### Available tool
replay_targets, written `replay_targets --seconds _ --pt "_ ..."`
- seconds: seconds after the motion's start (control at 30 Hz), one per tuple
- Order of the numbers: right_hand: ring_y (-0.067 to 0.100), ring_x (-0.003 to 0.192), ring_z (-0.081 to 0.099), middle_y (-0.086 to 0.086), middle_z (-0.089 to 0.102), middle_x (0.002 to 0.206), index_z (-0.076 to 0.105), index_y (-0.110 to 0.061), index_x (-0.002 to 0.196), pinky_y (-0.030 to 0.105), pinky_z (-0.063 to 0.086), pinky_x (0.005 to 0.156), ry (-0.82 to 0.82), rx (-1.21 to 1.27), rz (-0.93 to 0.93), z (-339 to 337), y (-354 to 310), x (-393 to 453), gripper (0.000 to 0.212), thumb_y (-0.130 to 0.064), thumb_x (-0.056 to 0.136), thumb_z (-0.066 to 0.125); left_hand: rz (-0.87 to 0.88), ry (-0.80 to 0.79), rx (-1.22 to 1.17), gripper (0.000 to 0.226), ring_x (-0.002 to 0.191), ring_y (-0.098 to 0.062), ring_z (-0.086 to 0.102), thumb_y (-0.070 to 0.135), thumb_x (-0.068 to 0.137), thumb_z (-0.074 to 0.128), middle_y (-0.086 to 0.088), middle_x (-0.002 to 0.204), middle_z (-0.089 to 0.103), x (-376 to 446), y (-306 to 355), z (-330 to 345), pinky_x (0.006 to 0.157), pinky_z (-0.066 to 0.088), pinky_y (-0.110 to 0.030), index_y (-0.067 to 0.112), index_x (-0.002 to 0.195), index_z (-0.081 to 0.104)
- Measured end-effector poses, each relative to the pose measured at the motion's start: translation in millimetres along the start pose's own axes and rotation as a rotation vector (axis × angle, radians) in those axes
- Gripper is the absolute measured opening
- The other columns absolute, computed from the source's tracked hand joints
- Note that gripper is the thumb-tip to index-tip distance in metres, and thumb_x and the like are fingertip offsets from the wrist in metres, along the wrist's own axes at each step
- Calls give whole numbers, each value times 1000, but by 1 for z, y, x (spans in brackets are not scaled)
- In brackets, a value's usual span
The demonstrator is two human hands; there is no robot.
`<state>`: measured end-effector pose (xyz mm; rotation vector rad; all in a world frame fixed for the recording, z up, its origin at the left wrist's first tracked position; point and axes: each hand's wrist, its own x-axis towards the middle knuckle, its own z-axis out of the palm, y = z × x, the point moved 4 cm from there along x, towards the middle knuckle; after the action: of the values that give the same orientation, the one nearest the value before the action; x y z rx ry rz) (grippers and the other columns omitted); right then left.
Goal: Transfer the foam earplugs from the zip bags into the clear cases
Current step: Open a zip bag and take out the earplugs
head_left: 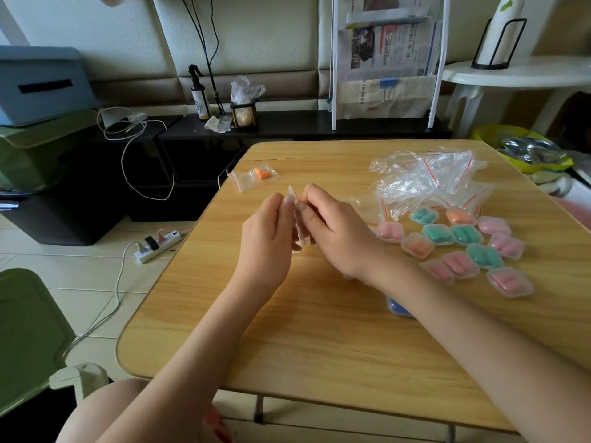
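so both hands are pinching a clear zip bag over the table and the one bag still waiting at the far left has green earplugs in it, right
Not quite: the earplugs in the waiting zip bag at the far left are orange, not green, as the head view shows. The rest holds: the left hand and right hand both pinch a clear zip bag over the table.

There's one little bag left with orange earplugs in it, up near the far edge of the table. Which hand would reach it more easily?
Probably the left hand. The orange earplug bag lies on the far left of the table, nearer that hand. The right hand would have to cross over. Both hands now pinch a clear bag, so one must let go first.
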<state>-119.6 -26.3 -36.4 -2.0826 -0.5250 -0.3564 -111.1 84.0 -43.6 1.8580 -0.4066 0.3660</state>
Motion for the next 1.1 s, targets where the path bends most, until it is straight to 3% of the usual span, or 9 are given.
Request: replay_targets --seconds 0.03,0.13,0.27,0.5,0.63,0.77,0.93,1.1 --pt "20 54 49 2 55 62 41 -11 80 38 41 54 43 -41 1 0 1 0 25 -21 102 39 39 14 66 33 55 -14 55 17 102 35 -1 61 54 -1 0 1 51 47 -25 4 76 48" --pt "14 47 35 -6 41 54 33 -18 74 34 26 46 151 -220 4 1 1 -1 28 -19 100 42 127 34 194 31 60 -30 54 16 102 34 -14 67 54 -2 -2 3 56 47 -47 6 74 42" --pt "17 49 33 -7 35 56 33 -14 79 27 20 45 205 -390 -44 1 -4 -1 23 -19 99 44 157 41 278 35 61 -31 52 12 101 37 -10 64 50 0 -3 4 56 43 -40 21 67 34" --pt "23 44 32 -3 35 52 35 -14 77 24 10 45 308 -636 -119 2 -12 -4 27 -12 90 58 71 28 320 28 62 -31 49 16 100 33 -9 72 49 -1 -6 3 59 50 -52 6 75 41" --pt "20 38 28 3 45 45 48 -7 70 23 20 46 378 -794 -167 -2 -11 0 23 -1 73 70 72 82 381 30 62 -30 48 24 97 33 -2 63 43 -3 1 -1 58 47 -47 11 70 36" --pt "23 38 43 4 51 53 49 -6 75 24 22 47 418 -776 -222 -7 -12 -1 13 -9 84 58 92 68 373 34 59 -32 48 31 95 30 -4 60 43 -5 4 -1 55 46 -49 8 71 37" --pt "27 67 52 11 57 82 58 -2 81 32 39 50 323 -676 -328 -5 -16 1 15 9 75 66 133 140 412 36 48 -16 33 20 100 39 2 52 37 -4 0 -4 45 24 -23 15 65 32" --pt "31 88 53 15 60 108 70 -3 77 37 47 60 211 -662 -247 3 -6 0 9 1 83 63 212 125 394 32 45 -13 33 23 100 39 5 52 39 -6 3 -3 43 21 -24 9 72 40"
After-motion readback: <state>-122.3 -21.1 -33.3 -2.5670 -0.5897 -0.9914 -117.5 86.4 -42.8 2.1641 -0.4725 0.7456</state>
